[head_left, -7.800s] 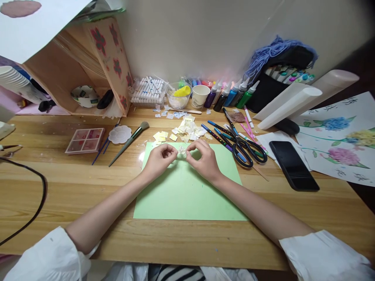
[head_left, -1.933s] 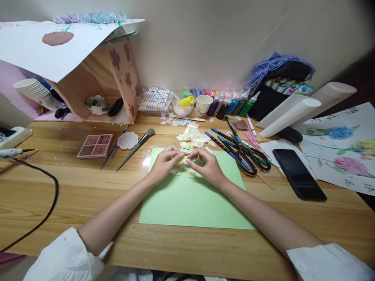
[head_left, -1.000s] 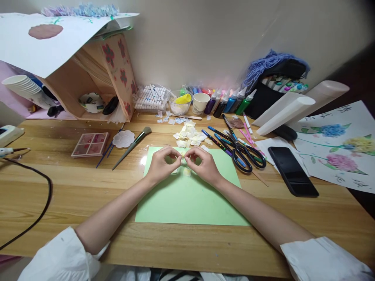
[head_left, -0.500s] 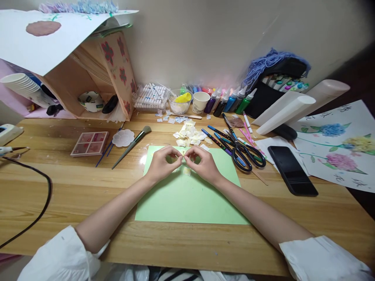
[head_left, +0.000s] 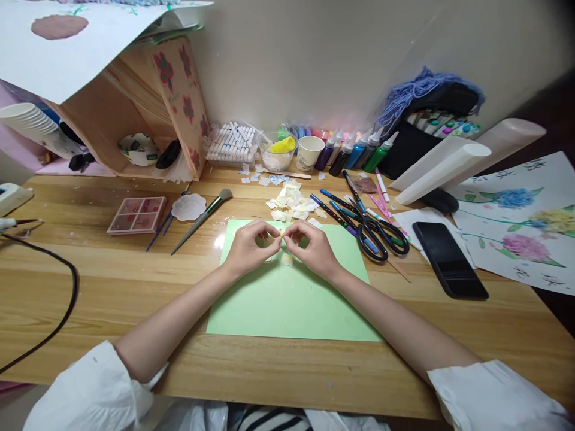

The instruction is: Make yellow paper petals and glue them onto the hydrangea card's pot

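Over the upper part of a green paper sheet (head_left: 287,311), my left hand (head_left: 251,246) and my right hand (head_left: 312,248) meet fingertip to fingertip. Both pinch a tiny yellow piece (head_left: 281,233), largely hidden by the fingers. Below the fingertips, a pale yellow paper scrap (head_left: 287,260) lies on the green sheet. Just beyond the hands is a loose pile of cream paper scraps (head_left: 294,202) on the wooden table.
Right of the sheet are black scissors (head_left: 366,222), pens and a phone (head_left: 449,260). To the left lie a brush (head_left: 202,221), a flower-shaped palette (head_left: 189,207) and a pink four-part case (head_left: 137,215). Behind stand a paper cup (head_left: 309,152) and paint bottles (head_left: 377,154).
The view has shifted slightly. Both hands stay together in the same pinch, with only small finger movement around the yellow piece.
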Tool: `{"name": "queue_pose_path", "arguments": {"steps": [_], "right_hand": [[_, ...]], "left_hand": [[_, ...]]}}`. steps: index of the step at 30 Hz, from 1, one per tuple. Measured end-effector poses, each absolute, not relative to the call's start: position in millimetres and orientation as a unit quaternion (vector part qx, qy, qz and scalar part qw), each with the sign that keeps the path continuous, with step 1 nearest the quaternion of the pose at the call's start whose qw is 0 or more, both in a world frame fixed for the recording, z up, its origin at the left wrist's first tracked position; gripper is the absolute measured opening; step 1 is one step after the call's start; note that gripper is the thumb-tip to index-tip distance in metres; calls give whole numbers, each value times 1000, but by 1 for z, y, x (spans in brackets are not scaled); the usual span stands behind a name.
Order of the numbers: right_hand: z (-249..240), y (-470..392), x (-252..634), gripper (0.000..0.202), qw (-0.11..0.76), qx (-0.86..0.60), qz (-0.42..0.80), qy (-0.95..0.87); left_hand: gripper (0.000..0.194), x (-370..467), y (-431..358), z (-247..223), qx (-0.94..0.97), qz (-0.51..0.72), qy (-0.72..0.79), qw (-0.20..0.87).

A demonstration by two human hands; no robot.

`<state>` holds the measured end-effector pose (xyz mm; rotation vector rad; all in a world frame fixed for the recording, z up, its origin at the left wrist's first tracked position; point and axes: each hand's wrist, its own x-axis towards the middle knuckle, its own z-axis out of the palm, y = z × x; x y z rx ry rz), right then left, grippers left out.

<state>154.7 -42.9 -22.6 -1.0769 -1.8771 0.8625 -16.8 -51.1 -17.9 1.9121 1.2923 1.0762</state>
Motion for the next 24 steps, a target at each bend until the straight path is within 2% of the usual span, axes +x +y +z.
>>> {"name": "queue_pose_path", "arguments": {"steps": [24], "right_hand": [[-20, -45, 153, 4, 385, -433, 301, -758]], "left_hand": [[9, -18, -52, -20, 718, 379, 506, 291]]}}
